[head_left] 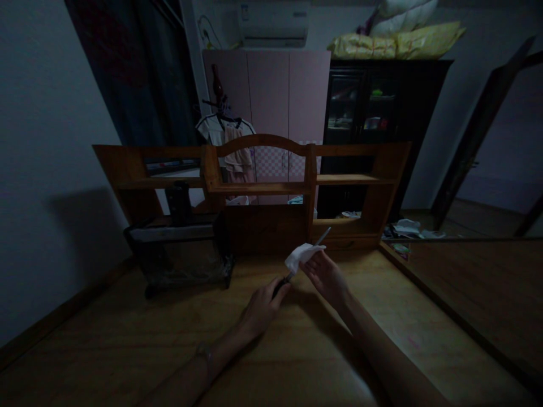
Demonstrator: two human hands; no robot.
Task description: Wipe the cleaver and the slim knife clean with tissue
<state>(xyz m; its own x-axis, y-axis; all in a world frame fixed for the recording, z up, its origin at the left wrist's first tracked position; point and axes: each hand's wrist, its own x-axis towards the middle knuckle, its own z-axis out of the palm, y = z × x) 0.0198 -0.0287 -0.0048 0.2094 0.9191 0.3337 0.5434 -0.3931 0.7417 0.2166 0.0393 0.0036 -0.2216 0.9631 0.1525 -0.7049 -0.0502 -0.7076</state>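
Observation:
My left hand (pixel 259 310) is closed around the dark handle of a knife (pixel 321 237), whose thin blade points up and to the right. My right hand (pixel 326 276) pinches a white tissue (pixel 299 255) wrapped around the middle of the blade. Both hands hover over a wooden desk (pixel 169 339), close to its back shelf unit. A bracelet sits on my left wrist.
A wooden shelf unit (pixel 263 186) stands along the back of the desk. A dark wire rack (pixel 178 254) rests at its left. Behind are a pink wardrobe (pixel 288 96), a dark cabinet (pixel 382 124) topped with bedding, and hanging clothes (pixel 231 141). The room is dim.

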